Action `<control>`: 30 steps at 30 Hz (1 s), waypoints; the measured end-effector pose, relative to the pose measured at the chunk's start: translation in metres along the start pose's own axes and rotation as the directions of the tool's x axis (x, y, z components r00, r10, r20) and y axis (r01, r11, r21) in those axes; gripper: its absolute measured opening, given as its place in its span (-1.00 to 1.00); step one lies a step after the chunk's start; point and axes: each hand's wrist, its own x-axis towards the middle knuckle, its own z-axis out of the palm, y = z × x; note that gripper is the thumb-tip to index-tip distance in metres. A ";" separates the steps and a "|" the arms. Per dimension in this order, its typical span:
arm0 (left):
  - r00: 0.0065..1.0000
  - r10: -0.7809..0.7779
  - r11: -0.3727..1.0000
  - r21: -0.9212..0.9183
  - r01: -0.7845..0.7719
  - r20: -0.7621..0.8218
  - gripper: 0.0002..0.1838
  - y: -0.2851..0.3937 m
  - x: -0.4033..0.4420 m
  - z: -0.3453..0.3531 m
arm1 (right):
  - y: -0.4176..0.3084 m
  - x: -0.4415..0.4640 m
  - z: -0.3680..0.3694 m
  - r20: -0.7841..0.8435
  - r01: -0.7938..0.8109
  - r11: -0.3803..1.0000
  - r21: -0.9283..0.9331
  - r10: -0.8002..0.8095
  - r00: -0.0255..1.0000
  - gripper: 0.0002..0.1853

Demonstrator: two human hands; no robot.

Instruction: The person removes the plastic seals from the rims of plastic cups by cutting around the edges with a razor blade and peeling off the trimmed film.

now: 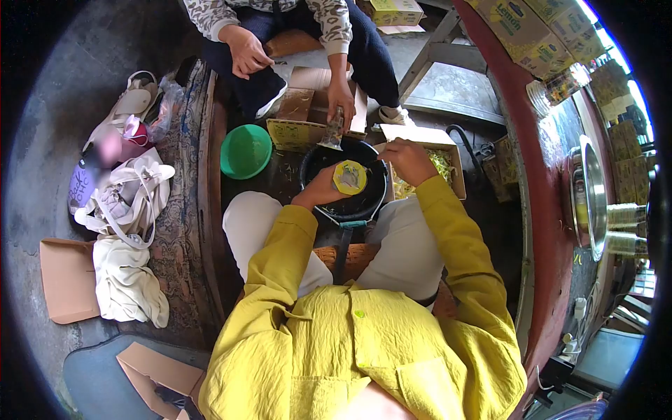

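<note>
My left hand (318,189) is wrapped round a small container with a yellow, many-sided top (350,178) and a greyish patch in its middle. It is over the black bucket (379,194), which stands between my knees. To the right, my right hand (409,161) is closed in a pinch at the bucket's rim, beside a cardboard box (456,162) of yellow-green shreds (441,162). What its fingers hold, if anything, I cannot make out. Across from me, another person's hand (341,98) holds a clear packet or glass (334,129) over the bucket's far rim.
A green basin (246,152) stands left of the bucket, and an open carton (297,133) lies behind it. Bags (129,189) and a pale cloth (126,280) rest on the left bench. Along the right, a red-edged counter (542,294) bears a metal tray (595,203) and stacked boxes (518,31).
</note>
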 end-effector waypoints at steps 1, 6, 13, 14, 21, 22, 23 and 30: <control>0.999 -0.032 0.998 0.046 0.033 -0.021 -0.37 0.001 0.000 0.000 | 0.000 -0.003 -0.004 -0.026 -0.059 0.998 0.028 0.060 0.998 -0.75; 0.993 -0.102 0.991 0.086 0.107 -0.061 -0.38 -0.020 0.001 0.000 | -0.005 -0.024 0.000 -0.287 -0.277 0.863 0.423 0.417 0.862 -0.75; 0.943 -0.311 0.915 0.230 0.331 -0.116 -0.41 -0.075 -0.003 0.000 | -0.001 -0.067 0.029 -0.193 -0.170 0.323 0.931 0.831 0.522 -0.70; 0.931 -0.349 0.885 0.289 0.364 -0.104 -0.40 -0.082 -0.003 -0.001 | 0.000 -0.070 0.029 -0.197 -0.130 0.298 0.946 0.843 0.501 -0.68; 0.804 -0.548 0.616 0.540 0.574 -0.230 -0.16 -0.090 -0.009 0.005 | 0.003 -0.076 0.030 -0.135 0.071 0.116 0.991 0.913 0.386 -0.70; 0.791 -0.560 0.599 0.539 0.592 -0.248 -0.17 -0.090 -0.010 0.005 | 0.003 -0.076 0.031 -0.133 0.053 0.122 0.991 0.911 0.390 -0.70; 0.777 -0.570 0.581 0.538 0.611 -0.266 -0.18 -0.090 -0.011 0.005 | 0.002 -0.075 0.032 -0.132 0.037 0.128 0.991 0.909 0.395 -0.70; 0.776 -0.562 0.517 0.611 0.599 -0.285 -0.25 -0.091 -0.022 0.008 | 0.000 -0.072 0.032 -0.149 -0.014 0.170 0.985 0.896 0.419 -0.71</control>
